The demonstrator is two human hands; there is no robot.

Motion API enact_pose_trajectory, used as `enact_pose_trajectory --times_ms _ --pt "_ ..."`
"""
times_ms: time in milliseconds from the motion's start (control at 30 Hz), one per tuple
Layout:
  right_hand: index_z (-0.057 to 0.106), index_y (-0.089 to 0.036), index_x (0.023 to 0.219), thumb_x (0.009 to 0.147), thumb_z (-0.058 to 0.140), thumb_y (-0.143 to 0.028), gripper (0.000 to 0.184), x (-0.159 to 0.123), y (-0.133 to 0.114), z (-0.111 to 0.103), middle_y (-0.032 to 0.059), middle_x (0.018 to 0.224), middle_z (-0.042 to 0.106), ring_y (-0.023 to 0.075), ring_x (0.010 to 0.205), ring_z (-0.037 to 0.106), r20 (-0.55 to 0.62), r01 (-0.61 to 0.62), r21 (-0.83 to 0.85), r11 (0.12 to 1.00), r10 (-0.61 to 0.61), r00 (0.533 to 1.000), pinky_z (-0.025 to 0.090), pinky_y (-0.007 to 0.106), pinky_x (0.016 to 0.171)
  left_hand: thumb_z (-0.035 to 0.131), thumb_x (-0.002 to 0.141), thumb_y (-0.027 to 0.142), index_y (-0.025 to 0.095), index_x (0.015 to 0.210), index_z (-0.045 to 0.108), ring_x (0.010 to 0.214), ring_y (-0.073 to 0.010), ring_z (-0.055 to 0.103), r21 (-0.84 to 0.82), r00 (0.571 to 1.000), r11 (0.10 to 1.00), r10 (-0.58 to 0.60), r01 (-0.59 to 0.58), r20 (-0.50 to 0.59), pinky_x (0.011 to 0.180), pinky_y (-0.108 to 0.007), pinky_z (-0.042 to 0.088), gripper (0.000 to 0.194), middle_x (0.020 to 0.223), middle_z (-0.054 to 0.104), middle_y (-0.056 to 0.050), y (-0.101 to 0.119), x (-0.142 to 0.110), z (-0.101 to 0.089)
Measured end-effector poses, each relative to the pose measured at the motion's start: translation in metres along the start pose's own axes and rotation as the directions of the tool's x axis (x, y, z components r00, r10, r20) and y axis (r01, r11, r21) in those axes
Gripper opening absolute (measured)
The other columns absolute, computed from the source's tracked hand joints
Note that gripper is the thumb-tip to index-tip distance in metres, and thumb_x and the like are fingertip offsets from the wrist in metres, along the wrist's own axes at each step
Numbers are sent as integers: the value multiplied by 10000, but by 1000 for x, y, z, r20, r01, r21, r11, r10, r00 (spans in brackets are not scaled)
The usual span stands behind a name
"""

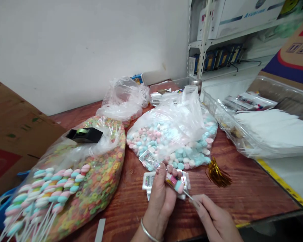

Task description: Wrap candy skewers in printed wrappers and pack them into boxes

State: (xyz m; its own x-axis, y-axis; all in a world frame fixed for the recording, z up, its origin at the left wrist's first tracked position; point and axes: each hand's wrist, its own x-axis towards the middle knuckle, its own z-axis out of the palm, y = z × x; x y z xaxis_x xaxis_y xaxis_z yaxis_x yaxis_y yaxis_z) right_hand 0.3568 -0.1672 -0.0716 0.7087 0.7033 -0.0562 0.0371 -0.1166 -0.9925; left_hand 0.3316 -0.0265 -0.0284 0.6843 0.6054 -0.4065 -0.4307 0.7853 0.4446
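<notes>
My left hand (pixel 163 196), a silver bangle on its wrist, is closed around a small clear packet (pixel 151 160) with a printed label and a pink and blue marshmallow twist (pixel 176 184) on a thin stick. My right hand (pixel 214 218) pinches the lower end of that stick. Small flat packets (pixel 148 181) lie on the wooden table (pixel 242 191) under my left hand. Just beyond is a clear bag of pink, blue and white candies (pixel 174 141).
At the left lies a bag of colourful ring sweets (pixel 103 174) with a black tape dispenser (pixel 84 135) on top and several marshmallow sticks (pixel 47 191). Gold twist ties (pixel 217 174) lie to the right. A clear tray of white sheets (pixel 270 127), cardboard boxes and metal shelves surround the table.
</notes>
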Motion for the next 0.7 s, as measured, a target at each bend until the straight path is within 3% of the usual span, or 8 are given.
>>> enact_pose_trajectory --times_ms 100,200,300,367,467,533,633,700 --pt "579 -227 858 962 391 -424 291 1 2 2 8 685 621 166 621 597 -6 53 -151 987 -54 998 457 226 620 605 873 316 161 818 622 567 -72 515 52 997 998 -35 32 64 707 -237 496 166 591 480 48 -18 -10 2" --pt "557 -222 887 978 357 -382 271 8 4 5 27 753 646 174 693 637 13 116 -192 974 -116 993 476 220 655 549 903 348 148 877 633 673 -104 578 110 993 991 -86 77 85 733 -246 495 219 702 585 -9 -29 -17 -1" --pt "536 -224 853 994 319 -360 292 10 4 6 -7 694 606 143 598 598 28 147 -207 967 -144 989 442 202 567 571 880 401 164 1054 620 877 -169 631 89 996 994 -69 65 48 761 -278 514 298 978 660 -88 -18 -11 -3" --pt "531 -226 855 1000 306 -356 297 7 6 5 -18 673 585 138 578 585 24 160 -242 957 -159 987 431 205 560 627 844 390 176 1106 608 911 -192 640 74 1000 997 -17 17 -1 782 -312 533 339 1039 656 -96 -2 -3 0" --pt "541 -230 873 1003 319 -326 275 1 14 2 -15 654 593 145 564 594 67 206 -347 915 -195 978 434 213 554 684 813 284 189 1109 608 691 -118 618 82 993 993 94 -88 -75 708 -282 552 320 840 636 -20 18 7 8" --pt "558 -228 922 994 356 -280 221 -1 21 0 -5 652 614 157 555 599 109 315 -451 835 -299 948 438 227 553 664 830 254 181 1075 610 551 -73 540 77 987 991 120 -112 -108 590 -228 531 261 707 567 27 23 11 12" --pt "567 -213 1078 970 423 -225 180 -3 29 -3 26 703 656 187 578 603 113 453 -593 666 -488 865 446 275 597 600 878 286 144 982 598 479 -51 466 -5 988 998 61 -62 -142 500 -189 484 176 617 482 54 24 14 15" --pt "572 -216 1107 966 435 -227 197 -3 28 -3 36 723 661 197 614 608 101 464 -572 676 -503 858 443 291 618 564 900 306 131 942 582 465 -41 442 -85 991 996 0 -12 -137 493 -178 472 181 591 444 64 23 15 15"
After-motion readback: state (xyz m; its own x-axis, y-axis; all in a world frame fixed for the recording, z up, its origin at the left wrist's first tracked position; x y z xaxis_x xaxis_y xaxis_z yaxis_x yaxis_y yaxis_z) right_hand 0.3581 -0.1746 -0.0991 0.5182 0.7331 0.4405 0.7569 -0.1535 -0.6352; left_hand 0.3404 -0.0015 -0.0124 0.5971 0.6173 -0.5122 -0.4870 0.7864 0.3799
